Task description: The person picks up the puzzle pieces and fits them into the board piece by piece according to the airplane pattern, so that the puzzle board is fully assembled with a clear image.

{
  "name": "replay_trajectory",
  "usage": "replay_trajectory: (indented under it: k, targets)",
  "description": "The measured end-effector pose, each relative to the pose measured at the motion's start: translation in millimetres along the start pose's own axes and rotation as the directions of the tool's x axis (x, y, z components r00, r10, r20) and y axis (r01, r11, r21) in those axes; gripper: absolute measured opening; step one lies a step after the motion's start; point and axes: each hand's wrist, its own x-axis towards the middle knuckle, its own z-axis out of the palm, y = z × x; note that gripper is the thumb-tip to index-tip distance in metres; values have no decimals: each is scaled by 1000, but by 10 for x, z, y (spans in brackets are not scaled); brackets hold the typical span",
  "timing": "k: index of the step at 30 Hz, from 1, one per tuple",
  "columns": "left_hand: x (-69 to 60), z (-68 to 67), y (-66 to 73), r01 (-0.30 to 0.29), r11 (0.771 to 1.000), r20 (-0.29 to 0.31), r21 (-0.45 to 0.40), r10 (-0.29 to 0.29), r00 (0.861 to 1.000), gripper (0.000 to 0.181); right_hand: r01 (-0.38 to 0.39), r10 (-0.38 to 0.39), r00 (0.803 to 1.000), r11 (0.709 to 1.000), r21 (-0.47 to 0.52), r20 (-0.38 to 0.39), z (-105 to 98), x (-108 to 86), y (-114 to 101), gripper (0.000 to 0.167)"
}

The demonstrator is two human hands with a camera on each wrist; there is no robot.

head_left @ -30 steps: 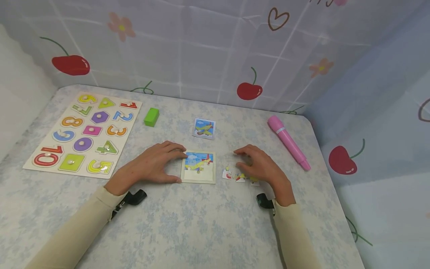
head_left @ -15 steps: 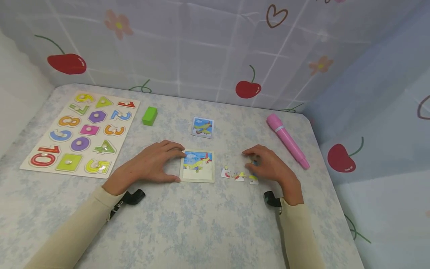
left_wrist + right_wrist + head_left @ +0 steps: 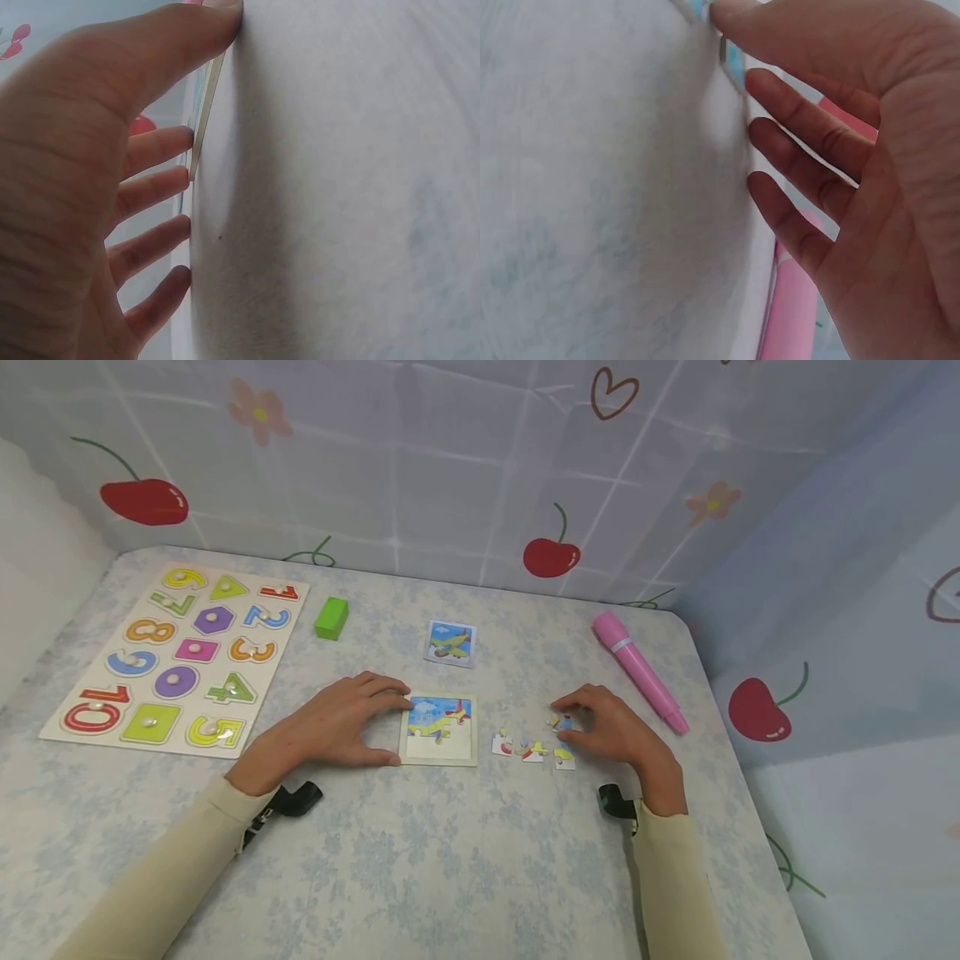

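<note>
A small jigsaw tray (image 3: pixel 459 753) lies flat, its upper part filled with pieces of a plane picture and its lower part bare. My left hand (image 3: pixel 337 722) is at the tray's left edge, thumb near the lower corner and forefinger at the upper edge. In the left wrist view, the fingertips (image 3: pixel 184 178) touch the tray's side. My right hand (image 3: pixel 611 722) arches over a blue and yellow jigsaw piece (image 3: pixel 559 722), which lies between thumb and forefinger. Beside it are three more pieces: one with red (image 3: pixel 502 743), one red and yellow (image 3: pixel 533 752), and one yellow (image 3: pixel 564 757).
Behind the tray lies a plane picture card (image 3: pixel 451 642). A green block (image 3: pixel 332 618) stands near a knobbed number and shape board (image 3: pixel 217 672) at left. At back right lies a pink pen-shaped stick (image 3: pixel 641 672). A cherry-print curtain (image 3: pixel 450 468) hangs behind the table.
My right hand has moved right, uncovering the yellow piece and the blue and yellow one. My left hand has stayed at the tray's edge. The whole view has shifted slightly.
</note>
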Motion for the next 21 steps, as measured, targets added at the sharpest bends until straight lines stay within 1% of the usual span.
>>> replay_trajectory:
  k: [9,15,21]
  targets:
    - [-1,-9,8,4,1000,-2,-3,-4,1000,78,52,-52,998,999,2,-28,16,0,56,34]
    - [-7,-12,7,8,1000,-2,-7,-8,1000,77,39,-39,999,999,-10,-35,25,26,44,29]
    - [-3,-2,-1,2,1000,-1,-5,-2,1000,77,45,-45,997,999,-3,-56,54,55,-22,29]
